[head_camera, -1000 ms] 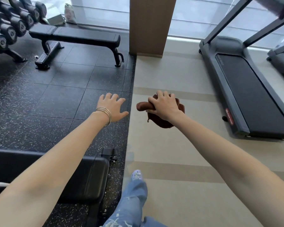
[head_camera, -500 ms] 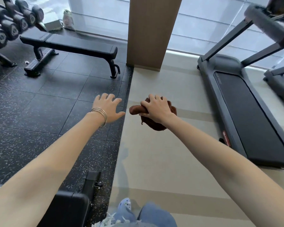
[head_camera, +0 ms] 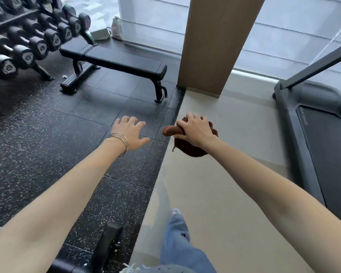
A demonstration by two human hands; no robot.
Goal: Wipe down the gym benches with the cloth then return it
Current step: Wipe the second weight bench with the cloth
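Two bare arms stretched forward over a gym floor, viewed from head height looking down. Right hand [head_camera: 195,132] palm-down, grip closed around a reddish-brown cloth [head_camera: 189,148], fingers curled over the top of it. Cloth held in the air, clear of the floor, above the pale flooring [head_camera: 234,194] just right of its seam with the speckled black rubber tiles [head_camera: 47,134]. Rolled end of the cloth poking out on the thumb side, pointing left toward the other hand. Long axis roughly left to right across the view, with a loose bunch hanging below the palm and a frayed thread trailing from its left edge. Left hand [head_camera: 129,133] palm-down beside it, near but not touching, grip wide and holding nothing, fingers spread and loosely bent. Thin metal bangles [head_camera: 120,141] around that wrist.

Farther ahead on the left, a flat black gym bench [head_camera: 122,61] standing on the rubber tiles, well apart from both hands. Long axis of its padded top running from the dumbbell rack [head_camera: 28,42] at upper left down toward a wooden pillar [head_camera: 219,42] at upper centre, near end just beside the pillar's base.

On the right, a dark treadmill [head_camera: 323,144] on the pale flooring, belt running away from the viewer. Behind everything, pale window blinds [head_camera: 283,36]. At the bottom, a leg in light blue jeans [head_camera: 177,243] with a pale shoe [head_camera: 176,211] on the pale flooring. Black metal frame part [head_camera: 106,243] at the bottom edge beneath the left forearm, too cropped to identify.
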